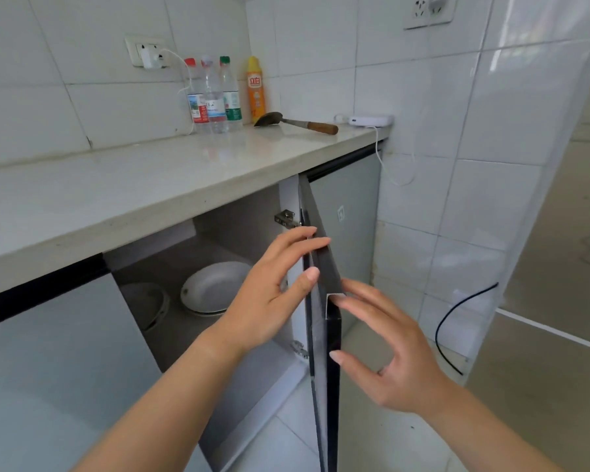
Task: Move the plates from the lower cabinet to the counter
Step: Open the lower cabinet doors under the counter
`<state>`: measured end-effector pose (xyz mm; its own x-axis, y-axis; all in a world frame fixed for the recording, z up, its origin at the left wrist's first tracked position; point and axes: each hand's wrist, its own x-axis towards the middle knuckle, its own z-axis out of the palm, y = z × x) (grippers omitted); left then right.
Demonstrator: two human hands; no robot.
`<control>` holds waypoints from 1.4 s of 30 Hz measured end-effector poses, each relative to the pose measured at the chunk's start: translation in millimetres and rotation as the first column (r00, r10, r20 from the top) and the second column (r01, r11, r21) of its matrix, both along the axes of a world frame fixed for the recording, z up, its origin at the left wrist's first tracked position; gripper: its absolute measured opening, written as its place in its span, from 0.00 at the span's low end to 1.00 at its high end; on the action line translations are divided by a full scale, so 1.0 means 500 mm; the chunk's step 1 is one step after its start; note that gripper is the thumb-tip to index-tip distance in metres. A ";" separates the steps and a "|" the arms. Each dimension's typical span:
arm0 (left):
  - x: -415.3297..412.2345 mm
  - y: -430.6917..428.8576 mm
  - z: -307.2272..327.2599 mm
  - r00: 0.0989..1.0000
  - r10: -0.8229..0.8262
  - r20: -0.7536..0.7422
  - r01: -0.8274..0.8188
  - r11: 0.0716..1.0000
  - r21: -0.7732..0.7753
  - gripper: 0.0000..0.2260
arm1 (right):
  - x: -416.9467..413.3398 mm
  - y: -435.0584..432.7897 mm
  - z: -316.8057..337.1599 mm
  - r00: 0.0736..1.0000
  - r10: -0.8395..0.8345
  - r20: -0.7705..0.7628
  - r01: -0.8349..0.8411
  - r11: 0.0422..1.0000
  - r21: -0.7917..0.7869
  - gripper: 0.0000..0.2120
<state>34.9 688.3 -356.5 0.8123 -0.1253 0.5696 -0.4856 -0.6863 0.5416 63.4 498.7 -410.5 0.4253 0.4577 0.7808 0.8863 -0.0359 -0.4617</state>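
A white plate [212,287] lies on the shelf of the open lower cabinet, with a second, dimmer plate [147,303] to its left in shadow. The cabinet door [331,356] stands swung out, edge toward me. My left hand [273,294] is at the inner side of the door's top edge, fingers straight and touching it. My right hand [385,349] is on the outer side, fingertips touching the door's edge near its handle notch. Neither hand holds a plate. The pale stone counter [123,189] runs above the cabinet.
At the back of the counter stand three water bottles [213,97] and an orange spray can [255,90]. A spatula [297,123] with a wooden handle and a white power bank [370,120] lie near the corner. A black cable [457,311] trails on the floor at right.
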 end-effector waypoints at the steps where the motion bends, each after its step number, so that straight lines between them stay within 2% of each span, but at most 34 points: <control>1: 0.005 -0.014 0.000 1.000 0.003 -0.002 -0.003 1.000 0.004 0.18 | 0.000 -0.017 -0.004 1.000 -0.026 -0.015 0.027 0.999 0.020 0.25; 5: 0.037 -0.070 0.005 1.000 -0.004 0.025 0.003 0.999 0.053 0.19 | 0.008 -0.079 -0.017 0.985 -0.055 -0.163 0.074 0.990 0.117 0.24; 8: 0.067 -0.110 0.004 0.999 -0.010 0.049 0.005 0.995 0.095 0.20 | 0.014 -0.122 -0.027 0.947 -0.043 -0.319 0.112 0.973 0.201 0.20; 10: 0.091 -0.138 0.002 0.998 0.005 0.068 -0.014 0.992 0.127 0.20 | 0.023 -0.152 -0.032 0.931 -0.077 -0.356 0.161 0.964 0.213 0.18; 14: 0.150 -0.197 0.001 0.994 0.026 0.103 -0.049 0.974 0.222 0.22 | 0.055 -0.204 -0.043 0.897 -0.138 -0.419 0.255 0.937 0.237 0.23; 18: 0.219 -0.248 -0.004 0.984 0.083 0.159 -0.127 0.949 0.289 0.21 | 0.111 -0.240 -0.046 0.862 -0.240 -0.447 0.379 0.890 0.254 0.29; 21: 0.261 -0.284 -0.010 0.976 0.119 0.182 -0.168 0.944 0.285 0.21 | 0.160 -0.269 -0.039 0.844 -0.285 -0.455 0.432 0.864 0.260 0.26; 25: 0.301 -0.315 -0.017 0.966 0.150 0.213 -0.209 0.934 0.290 0.22 | 0.216 -0.298 -0.043 0.831 -0.302 -0.467 0.445 0.865 0.233 0.22; 36: 0.381 -0.387 -0.031 0.940 0.275 0.200 -0.321 0.912 0.254 0.23 | 0.325 -0.337 -0.041 0.840 -0.308 -0.446 0.452 0.852 0.265 0.27; 42: 0.404 -0.397 -0.027 0.935 0.308 0.173 -0.345 0.901 0.263 0.23 | 0.350 -0.344 -0.039 0.840 -0.292 -0.458 0.441 0.859 0.260 0.25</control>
